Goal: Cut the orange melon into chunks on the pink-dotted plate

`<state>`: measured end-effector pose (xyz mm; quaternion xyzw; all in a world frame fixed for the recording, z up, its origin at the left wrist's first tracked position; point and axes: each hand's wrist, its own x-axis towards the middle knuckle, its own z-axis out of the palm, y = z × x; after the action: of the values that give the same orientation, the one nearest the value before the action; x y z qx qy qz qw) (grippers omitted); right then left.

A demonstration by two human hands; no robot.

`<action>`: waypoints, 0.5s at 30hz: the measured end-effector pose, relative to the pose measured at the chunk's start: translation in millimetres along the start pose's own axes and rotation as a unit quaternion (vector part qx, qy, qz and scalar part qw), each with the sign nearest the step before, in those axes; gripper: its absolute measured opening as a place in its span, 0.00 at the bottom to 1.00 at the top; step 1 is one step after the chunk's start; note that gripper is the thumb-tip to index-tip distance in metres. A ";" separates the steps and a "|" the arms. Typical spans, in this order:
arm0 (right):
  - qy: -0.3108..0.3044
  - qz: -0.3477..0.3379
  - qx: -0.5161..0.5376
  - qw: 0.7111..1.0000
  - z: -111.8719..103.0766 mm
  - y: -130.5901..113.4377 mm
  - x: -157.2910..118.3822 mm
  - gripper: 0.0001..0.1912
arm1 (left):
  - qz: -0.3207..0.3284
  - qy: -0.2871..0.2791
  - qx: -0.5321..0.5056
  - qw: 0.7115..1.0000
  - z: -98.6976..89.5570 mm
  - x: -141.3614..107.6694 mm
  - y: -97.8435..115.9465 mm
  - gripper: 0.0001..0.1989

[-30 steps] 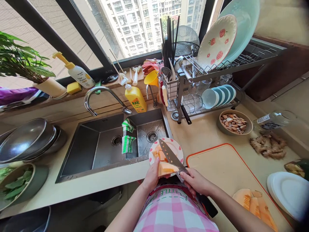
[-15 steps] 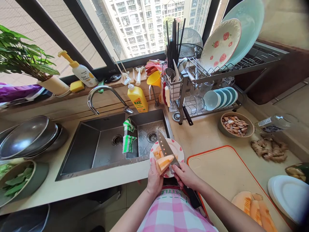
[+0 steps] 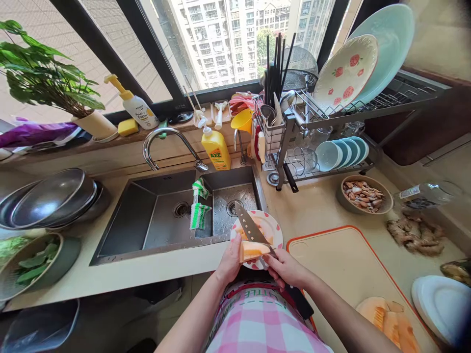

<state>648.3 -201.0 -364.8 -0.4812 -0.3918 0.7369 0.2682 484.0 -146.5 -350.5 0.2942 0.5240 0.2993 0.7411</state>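
My left hand (image 3: 231,257) is closed around a slice of orange melon (image 3: 253,250), holding it above a plate with a red-spotted rim (image 3: 276,230). My right hand (image 3: 286,267) grips a knife (image 3: 250,226) by its black handle. The row of holes in its blade shows, and the blade lies along the far side of the melon slice, its tip pointing to the sink. Some cut melon pieces show on the plate behind the blade. More melon (image 3: 390,321) lies on the cutting board (image 3: 331,255) at the lower right.
The double sink (image 3: 147,220) with a tap (image 3: 172,131) lies ahead to the left. A dish rack (image 3: 287,142) stands at the back right. A bowl of garlic (image 3: 364,196), ginger (image 3: 414,233) and white plates (image 3: 441,304) line the right side. Metal pans (image 3: 55,201) sit at left.
The view has shifted slightly, so things sit a little to the right. The melon slice has turned more level in my left hand, and the knife blade has moved against its far side.
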 end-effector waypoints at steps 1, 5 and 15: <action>-0.003 0.002 -0.008 1.000 0.8 1.0 -0.1 0.26 | -0.010 -0.002 -0.005 1.000 -0.8 0.0 -1.0 0.27; 0.010 0.002 0.020 1.000 5.7 3.0 1.5 0.25 | -0.006 0.005 -0.042 0.999 -0.2 2.6 -8.3 0.27; 0.044 -0.006 0.074 0.996 16.7 6.5 24.0 0.25 | 0.082 0.113 -0.163 0.977 16.3 10.3 -35.4 0.33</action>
<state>623.4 -191.3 -378.4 -0.4895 -0.3265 0.7406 0.3244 507.1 -163.6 -378.7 0.1753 0.5225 0.4720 0.6881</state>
